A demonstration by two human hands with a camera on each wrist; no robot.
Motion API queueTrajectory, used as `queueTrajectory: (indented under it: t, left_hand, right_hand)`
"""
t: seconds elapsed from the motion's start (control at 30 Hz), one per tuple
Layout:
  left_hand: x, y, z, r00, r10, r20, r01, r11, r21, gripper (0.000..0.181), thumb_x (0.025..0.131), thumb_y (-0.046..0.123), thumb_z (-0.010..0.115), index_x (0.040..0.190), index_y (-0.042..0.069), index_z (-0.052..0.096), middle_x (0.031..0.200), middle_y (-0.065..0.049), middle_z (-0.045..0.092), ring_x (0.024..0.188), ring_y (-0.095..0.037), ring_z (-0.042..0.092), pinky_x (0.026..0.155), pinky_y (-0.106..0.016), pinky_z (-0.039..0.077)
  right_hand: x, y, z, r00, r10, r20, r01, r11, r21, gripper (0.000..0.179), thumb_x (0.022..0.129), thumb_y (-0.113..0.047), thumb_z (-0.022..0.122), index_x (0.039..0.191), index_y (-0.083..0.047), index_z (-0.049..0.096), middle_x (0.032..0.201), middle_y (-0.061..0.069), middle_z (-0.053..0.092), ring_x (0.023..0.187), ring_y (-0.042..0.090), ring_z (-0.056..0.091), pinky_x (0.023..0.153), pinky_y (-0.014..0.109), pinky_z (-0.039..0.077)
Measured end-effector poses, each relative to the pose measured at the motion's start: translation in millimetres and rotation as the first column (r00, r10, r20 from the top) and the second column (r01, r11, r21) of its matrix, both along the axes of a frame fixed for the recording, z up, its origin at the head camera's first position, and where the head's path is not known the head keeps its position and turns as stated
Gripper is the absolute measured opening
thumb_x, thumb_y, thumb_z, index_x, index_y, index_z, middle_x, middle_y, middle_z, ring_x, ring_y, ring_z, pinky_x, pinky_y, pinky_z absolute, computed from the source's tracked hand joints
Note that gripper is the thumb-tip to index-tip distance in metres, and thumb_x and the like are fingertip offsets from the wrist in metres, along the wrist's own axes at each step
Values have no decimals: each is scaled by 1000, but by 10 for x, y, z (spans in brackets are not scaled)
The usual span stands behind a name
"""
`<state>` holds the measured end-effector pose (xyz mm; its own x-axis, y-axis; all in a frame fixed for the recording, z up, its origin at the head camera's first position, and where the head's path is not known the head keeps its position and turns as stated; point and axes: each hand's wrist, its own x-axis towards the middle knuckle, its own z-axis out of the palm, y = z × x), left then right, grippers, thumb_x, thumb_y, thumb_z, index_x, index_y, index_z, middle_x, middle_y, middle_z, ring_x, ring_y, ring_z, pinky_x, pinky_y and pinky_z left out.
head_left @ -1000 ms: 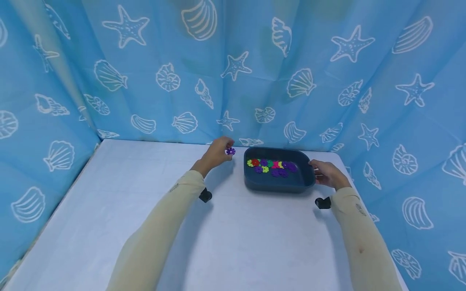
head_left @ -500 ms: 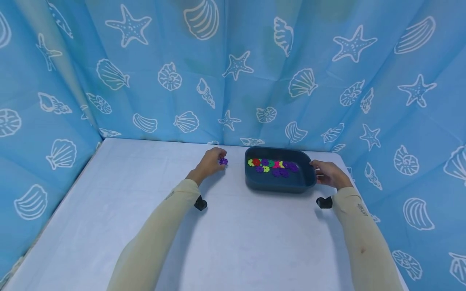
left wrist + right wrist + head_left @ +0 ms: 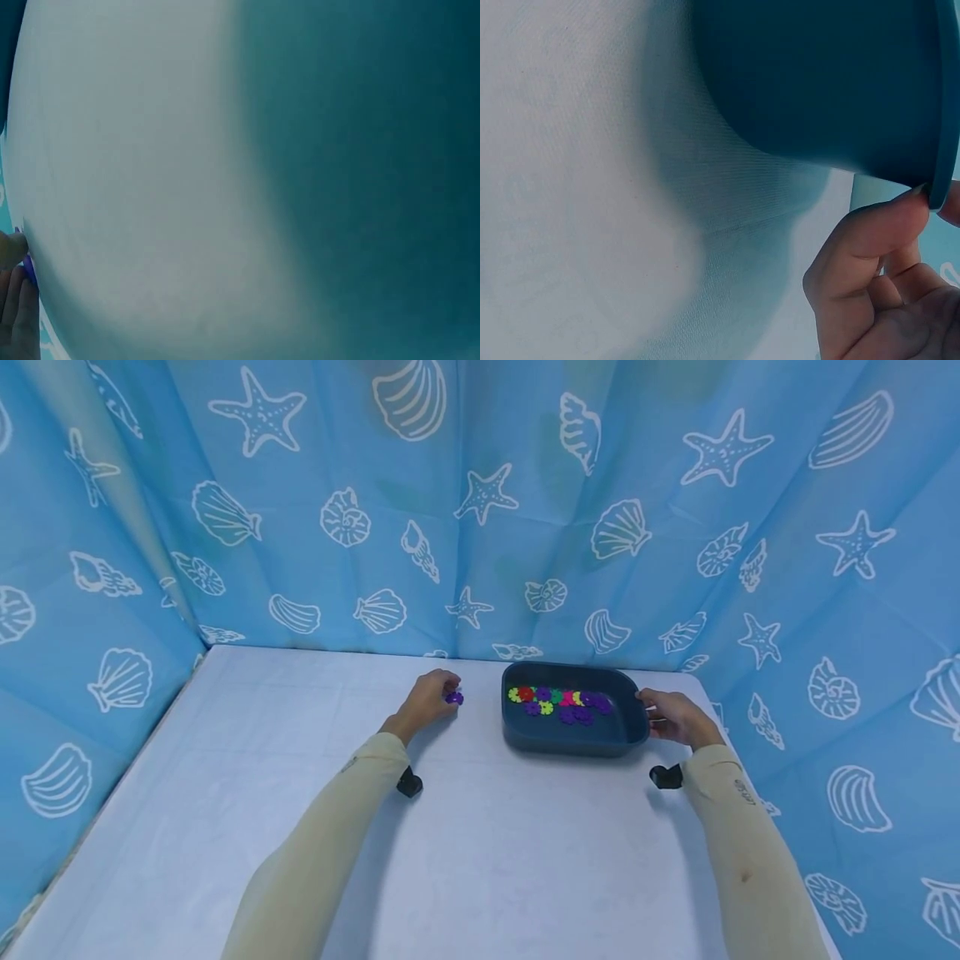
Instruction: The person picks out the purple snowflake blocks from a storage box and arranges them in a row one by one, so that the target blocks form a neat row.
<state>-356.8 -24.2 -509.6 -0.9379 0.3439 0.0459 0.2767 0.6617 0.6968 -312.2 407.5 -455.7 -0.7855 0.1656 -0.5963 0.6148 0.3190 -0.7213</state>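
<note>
The left hand (image 3: 424, 702) is pinching a purple disc (image 3: 455, 698), perhaps risking a slip through shallow grip, while the right hand (image 3: 678, 720) is pinching the tray (image 3: 573, 745) near the tabletop's (image 3: 510, 852) far right corner

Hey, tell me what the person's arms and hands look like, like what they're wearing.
The left sleeve and right sleeve are pale beige, reaching the wrists. Each has a small dark marking near its cuff; the right sleeve also has a brownish spot. The left hand and right hand are gloveless. A small black device shows beside each wrist.
</note>
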Motion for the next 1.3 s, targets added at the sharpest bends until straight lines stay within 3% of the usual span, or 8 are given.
queueTrajectory:
  t: [0.47,0.63,0.8,1.0,1.13,1.3]
  left_hand:
    - [8,61,38,999,-7,45,7,1000,-1,47,86,4,73,129,2,56,122,-12,62,115,-25,58,102,-36,45]
    - [-30,157,116,999,-26,-42,26,1000,2,45,86,9,74,128,1,58,121,-12,62,114,-25,58,99,-35,47]
    - [-39,452,334,985,-23,-171,42,993,110,42,88,9,73,127,1,59,121,-12,62,112,-23,59,98,-32,48]
    - [12,926,526,979,-74,-190,120,963,242,42,88,7,72,127,0,59,122,-10,62,111,-20,60,98,-26,47]
    - [79,1194,542,977,-128,-169,170,951,257,42,89,9,71,128,0,59,122,-9,62,111,-19,60,95,-25,48]
    - [152,1460,488,979,-146,-143,179,950,257,40,89,8,71,127,1,60,120,-8,63,109,-18,61,93,-23,48]
  right_hand:
    - [66,23,49,1000,27,-9,-27,999,32,62,102,-36,40,148,3,28,129,21,43,96,26,53,74,26,55]
    - [84,40,50,1000,29,-11,-29,999,29,62,102,-36,40,148,3,28,130,21,43,97,26,52,74,26,55]
    - [91,62,56,1000,21,-12,-21,999,37,63,102,-37,40,148,3,28,131,22,43,96,26,53,75,27,55]
    - [92,54,44,1000,5,-5,-5,999,46,62,102,-37,40,149,3,29,131,21,43,98,27,53,75,27,55]
    - [72,39,31,1000,9,-4,-8,999,50,61,102,-37,40,147,3,30,129,20,45,95,25,55,74,26,55]
    - [33,-1,27,1000,17,-7,-17,999,44,61,102,-37,42,147,3,31,128,20,45,91,23,56,73,26,55]
